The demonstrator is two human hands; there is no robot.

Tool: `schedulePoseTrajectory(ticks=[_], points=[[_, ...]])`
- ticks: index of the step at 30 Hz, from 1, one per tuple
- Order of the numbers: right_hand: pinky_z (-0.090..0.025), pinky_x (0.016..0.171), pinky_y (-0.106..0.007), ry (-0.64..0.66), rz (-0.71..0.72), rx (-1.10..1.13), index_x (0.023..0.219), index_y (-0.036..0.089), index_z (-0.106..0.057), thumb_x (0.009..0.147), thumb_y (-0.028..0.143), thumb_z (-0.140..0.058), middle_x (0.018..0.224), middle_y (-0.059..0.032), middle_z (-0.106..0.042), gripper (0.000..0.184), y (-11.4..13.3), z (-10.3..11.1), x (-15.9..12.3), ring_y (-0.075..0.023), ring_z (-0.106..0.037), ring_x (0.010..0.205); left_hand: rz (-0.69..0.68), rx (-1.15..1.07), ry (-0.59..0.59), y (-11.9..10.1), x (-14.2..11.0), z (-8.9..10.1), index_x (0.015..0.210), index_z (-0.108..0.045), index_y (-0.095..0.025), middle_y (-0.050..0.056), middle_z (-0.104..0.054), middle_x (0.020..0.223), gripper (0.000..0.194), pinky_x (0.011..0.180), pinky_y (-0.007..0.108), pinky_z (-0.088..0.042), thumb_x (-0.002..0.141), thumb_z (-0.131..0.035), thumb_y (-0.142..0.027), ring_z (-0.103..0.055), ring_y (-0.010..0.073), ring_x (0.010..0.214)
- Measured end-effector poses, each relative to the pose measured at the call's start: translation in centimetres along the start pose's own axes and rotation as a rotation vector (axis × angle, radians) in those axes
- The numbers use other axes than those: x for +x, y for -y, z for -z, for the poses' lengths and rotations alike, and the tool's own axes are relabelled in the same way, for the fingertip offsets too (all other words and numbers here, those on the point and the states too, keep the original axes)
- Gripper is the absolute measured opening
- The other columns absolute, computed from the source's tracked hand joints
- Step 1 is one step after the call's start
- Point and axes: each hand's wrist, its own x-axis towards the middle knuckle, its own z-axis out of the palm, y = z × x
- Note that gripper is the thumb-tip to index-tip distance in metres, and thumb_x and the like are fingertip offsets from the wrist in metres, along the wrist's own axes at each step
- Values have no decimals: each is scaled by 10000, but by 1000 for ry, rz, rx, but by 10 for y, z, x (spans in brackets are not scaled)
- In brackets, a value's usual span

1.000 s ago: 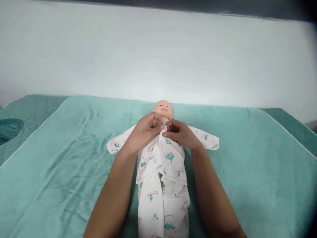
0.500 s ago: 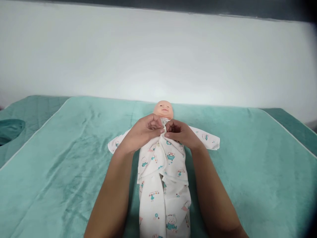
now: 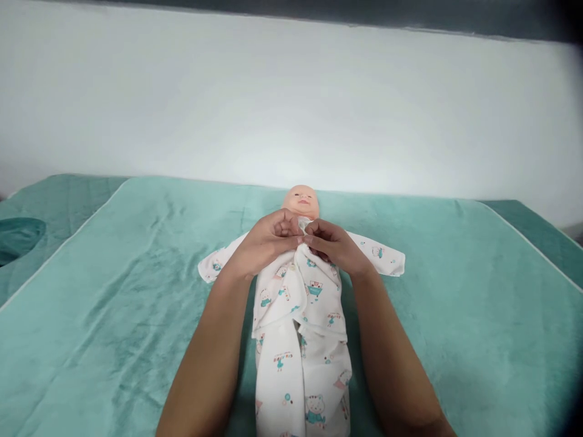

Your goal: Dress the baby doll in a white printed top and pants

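A baby doll [image 3: 300, 200] lies on its back in the middle of a teal towel [image 3: 113, 303], dressed in a white printed baby garment [image 3: 303, 340] with both sleeves spread out sideways. My left hand [image 3: 264, 243] and my right hand [image 3: 332, 243] meet at the doll's upper chest, just below its chin. Both pinch the garment's front edges at the collar, fingers curled and pressed together. What lies between the fingertips is hidden.
The towel covers a darker teal padded surface [image 3: 59, 194]. A dark teal rounded object [image 3: 18, 237] lies at the left edge. A white wall [image 3: 291, 103] rises right behind the doll's head.
My fingertips have drawn closer together at the collar, closing the small gap between the hands. The doll and garment have barely shifted.
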Motion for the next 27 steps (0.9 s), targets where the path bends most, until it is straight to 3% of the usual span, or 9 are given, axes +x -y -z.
schedulePoseTrajectory(ticks=[7,18,24,27], points=[[-315,582,-252,-6,40,-39,749,195,-513,732,402,-768,717,42,-472,329,-2,-1,1,-96,-398,638,33,225,-23,-5,-2,-1,764,-496,-195,-19,-547,761,195,578,243,-367,704,-679,-225,-489,103,645],[-332,594,-255,-23,38,-23,775,200,-528,707,357,-784,733,38,-498,308,-3,-3,2,-104,-414,654,-41,117,-23,5,4,1,710,-372,-201,-27,-493,758,258,584,245,-322,673,-620,-139,-429,92,643],[-346,601,-249,-20,79,12,790,196,-539,722,353,-785,763,31,-500,299,-5,-2,3,-101,-432,672,1,14,44,6,4,9,753,-492,-180,-15,-528,799,194,626,234,-357,692,-676,-174,-480,96,700],[-299,519,-230,6,48,30,810,196,-537,788,404,-736,685,49,-474,288,-5,-1,2,-79,-382,571,40,40,75,5,3,12,818,-566,-177,-18,-536,779,158,631,227,-371,717,-685,-202,-494,95,697]])
